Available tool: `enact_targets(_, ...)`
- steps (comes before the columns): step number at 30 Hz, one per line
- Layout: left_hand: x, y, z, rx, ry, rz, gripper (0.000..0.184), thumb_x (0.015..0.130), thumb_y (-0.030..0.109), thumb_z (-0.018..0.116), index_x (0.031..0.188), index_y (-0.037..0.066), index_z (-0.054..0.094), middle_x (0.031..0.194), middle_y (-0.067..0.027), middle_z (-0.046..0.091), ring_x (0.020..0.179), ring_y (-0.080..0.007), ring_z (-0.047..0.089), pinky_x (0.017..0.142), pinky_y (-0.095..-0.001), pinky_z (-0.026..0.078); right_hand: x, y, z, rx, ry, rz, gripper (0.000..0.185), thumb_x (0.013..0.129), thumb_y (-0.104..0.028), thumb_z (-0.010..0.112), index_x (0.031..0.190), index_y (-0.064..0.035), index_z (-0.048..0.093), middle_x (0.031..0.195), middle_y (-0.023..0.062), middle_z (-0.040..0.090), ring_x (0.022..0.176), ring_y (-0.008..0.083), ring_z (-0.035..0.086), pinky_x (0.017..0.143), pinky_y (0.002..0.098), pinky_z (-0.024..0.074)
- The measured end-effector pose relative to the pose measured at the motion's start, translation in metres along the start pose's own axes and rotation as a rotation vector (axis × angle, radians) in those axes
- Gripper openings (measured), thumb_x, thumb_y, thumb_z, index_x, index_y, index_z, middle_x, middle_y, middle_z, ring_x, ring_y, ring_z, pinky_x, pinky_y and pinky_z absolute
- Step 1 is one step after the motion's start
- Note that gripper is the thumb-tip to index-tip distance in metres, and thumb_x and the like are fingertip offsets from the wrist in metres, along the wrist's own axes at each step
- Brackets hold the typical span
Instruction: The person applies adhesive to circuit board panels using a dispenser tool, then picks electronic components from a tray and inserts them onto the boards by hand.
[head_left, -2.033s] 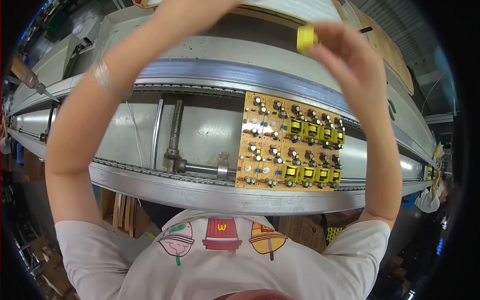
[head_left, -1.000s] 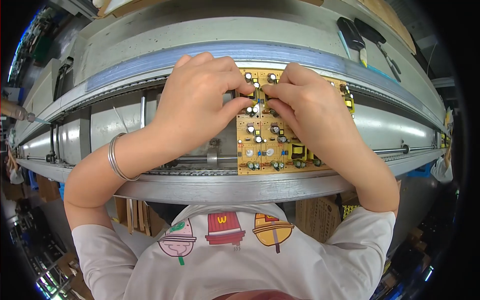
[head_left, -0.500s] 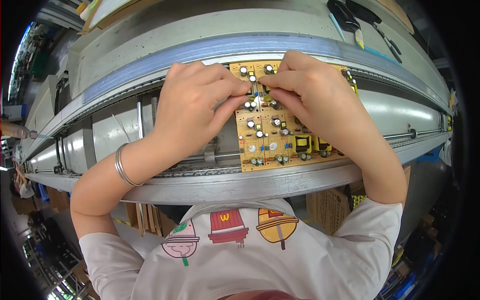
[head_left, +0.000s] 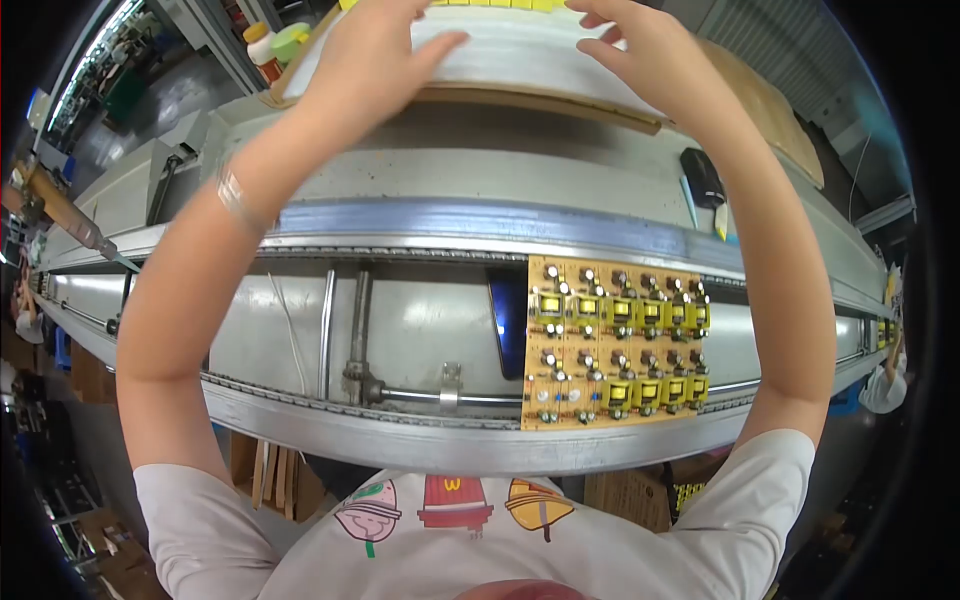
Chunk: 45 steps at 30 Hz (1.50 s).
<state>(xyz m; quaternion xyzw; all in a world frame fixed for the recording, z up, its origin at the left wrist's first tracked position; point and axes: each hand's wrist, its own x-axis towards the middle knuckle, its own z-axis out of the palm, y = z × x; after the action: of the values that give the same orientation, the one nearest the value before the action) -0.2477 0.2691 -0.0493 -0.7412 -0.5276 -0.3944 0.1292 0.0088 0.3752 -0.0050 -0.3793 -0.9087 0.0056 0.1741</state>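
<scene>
At the top edge, my left hand point(head_left: 385, 45) reaches over a white-lined cardboard tray point(head_left: 510, 60). Its thumb is spread away, and its fingertips are cut off by the frame. My right hand point(head_left: 635, 40) is above the tray's right side, fingers apart and curved, with nothing visible between them. A row of yellow blocks point(head_left: 500, 4) stands along the tray's far part, between the hands. Below, a tan circuit board panel point(head_left: 590, 343) lies across the conveyor rails. Yellow transformers point(head_left: 620, 315) and small capacitors stand on it; two lower-left spots show white round patches instead of transformers.
Metal conveyor rails point(head_left: 400, 440) with chains run left to right. A dark, shiny flat object point(head_left: 508, 320) lies partly under the panel. A black-handled tool point(head_left: 703, 178) rests behind the rail at right. Bottles point(head_left: 262, 48) stand at upper left; an orange-brown tool point(head_left: 70, 212) juts in from the left.
Both hands have left the circuit board and moved up to the tray. A transformer now sits at each upper-left spot where the hands were. The view has tilted, showing the tray.
</scene>
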Motion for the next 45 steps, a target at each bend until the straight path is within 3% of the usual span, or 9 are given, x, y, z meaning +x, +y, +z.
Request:
enact_targets(1, 0.017, -0.022, 0.008, 0.043, -0.010, -0.028, 0.050, 0.091, 0.018, 0.074, 0.134, -0.002, 0.060, 0.121, -0.0222, 0.065, 0.110, -0.0370, 0.064, 0.097, -0.0427, 0.051, 0.027, 0.034, 0.026, -0.102, 0.000, -0.045, 0.066, 0.096, -0.018, 0.071, 0.154, -0.0059, 0.040, 0.127, 0.0175, 0.070, 0.105, 0.0337, 0.071, 0.094, 0.0436, 0.0553)
enact_targets(4, 0.043, -0.064, 0.035, 0.082, -0.062, -0.154, 0.043, 0.092, 0.020, 0.068, 0.128, -0.003, 0.064, 0.135, -0.0257, 0.061, 0.119, -0.0419, 0.062, 0.102, -0.0467, 0.049, 0.070, 0.059, 0.064, 0.037, 0.255, -0.084, 0.038, 0.092, -0.020, 0.072, 0.129, -0.0113, 0.070, 0.111, 0.0133, 0.073, 0.092, 0.0296, 0.070, 0.084, 0.0444, 0.0545)
enact_targets(6, 0.067, -0.109, 0.070, 0.168, -0.275, -0.263, 0.035, 0.091, 0.018, 0.065, 0.120, -0.001, 0.068, 0.132, -0.0265, 0.063, 0.115, -0.0432, 0.064, 0.099, -0.0480, 0.051, 0.091, 0.076, 0.076, -0.103, 0.223, -0.084, 0.036, 0.091, -0.021, 0.073, 0.126, -0.0108, 0.069, 0.114, 0.0147, 0.073, 0.096, 0.0328, 0.070, 0.088, 0.0448, 0.0544)
enact_targets(14, 0.066, -0.100, 0.069, 0.179, -0.080, -0.249, 0.019, 0.089, 0.016, 0.067, 0.103, 0.003, 0.071, 0.108, -0.0216, 0.072, 0.094, -0.0400, 0.069, 0.087, -0.0488, 0.054, 0.092, 0.030, 0.071, -0.187, 0.217, -0.004, 0.022, 0.092, -0.022, 0.073, 0.104, -0.0046, 0.065, 0.112, 0.0165, 0.072, 0.100, 0.0359, 0.070, 0.091, 0.0429, 0.0548)
enact_targets(18, 0.047, -0.062, 0.036, 0.112, 0.052, -0.165, 0.013, 0.089, 0.016, 0.071, 0.096, 0.004, 0.070, 0.100, -0.0175, 0.071, 0.083, -0.0363, 0.069, 0.079, -0.0462, 0.055, 0.050, 0.004, 0.049, 0.058, 0.308, 0.025, 0.022, 0.094, -0.022, 0.073, 0.106, -0.0051, 0.066, 0.106, 0.0136, 0.072, 0.096, 0.0295, 0.071, 0.088, 0.0389, 0.0552)
enact_targets(24, -0.031, 0.045, -0.033, -0.318, -0.291, -0.310, 0.056, 0.093, 0.021, 0.076, 0.142, 0.011, 0.052, 0.104, -0.0119, 0.073, 0.078, -0.0240, 0.070, 0.070, -0.0389, 0.055, -0.084, -0.041, 0.008, 0.552, 0.133, 0.075, 0.032, 0.094, -0.017, 0.075, 0.121, -0.0028, 0.068, 0.103, 0.0058, 0.071, 0.094, 0.0135, 0.068, 0.085, 0.0284, 0.0538)
enact_targets(26, -0.074, 0.072, -0.032, -0.396, -0.149, -0.107, 0.027, 0.087, 0.013, 0.079, 0.114, 0.011, 0.076, 0.107, -0.0027, 0.071, 0.090, -0.0167, 0.063, 0.073, -0.0279, 0.047, -0.135, -0.048, 0.001, 0.707, 0.028, 0.113, 0.035, 0.093, -0.014, 0.076, 0.124, -0.0014, 0.067, 0.103, 0.0044, 0.071, 0.094, 0.0104, 0.067, 0.084, 0.0262, 0.0531)
enact_targets(42, -0.169, 0.165, -0.014, -0.479, -0.600, -0.168, 0.021, 0.080, 0.014, 0.084, 0.099, 0.010, 0.076, 0.099, 0.0003, 0.072, 0.080, -0.0170, 0.057, 0.075, -0.0313, 0.043, -0.284, -0.085, 0.019, 0.620, -0.180, 0.201, 0.028, 0.079, 0.000, 0.080, 0.106, -0.0022, 0.073, 0.098, 0.0049, 0.067, 0.078, 0.0127, 0.061, 0.065, 0.0266, 0.0450)
enact_targets(45, -0.171, 0.168, -0.006, -0.464, -0.535, -0.133, 0.021, 0.079, 0.016, 0.085, 0.098, 0.011, 0.077, 0.099, -0.0005, 0.072, 0.082, -0.0191, 0.059, 0.077, -0.0330, 0.041, -0.287, -0.084, 0.024, 0.534, -0.115, 0.134, 0.023, 0.083, -0.009, 0.081, 0.103, -0.0021, 0.071, 0.091, 0.0091, 0.063, 0.078, 0.0248, 0.064, 0.067, 0.0354, 0.0513)
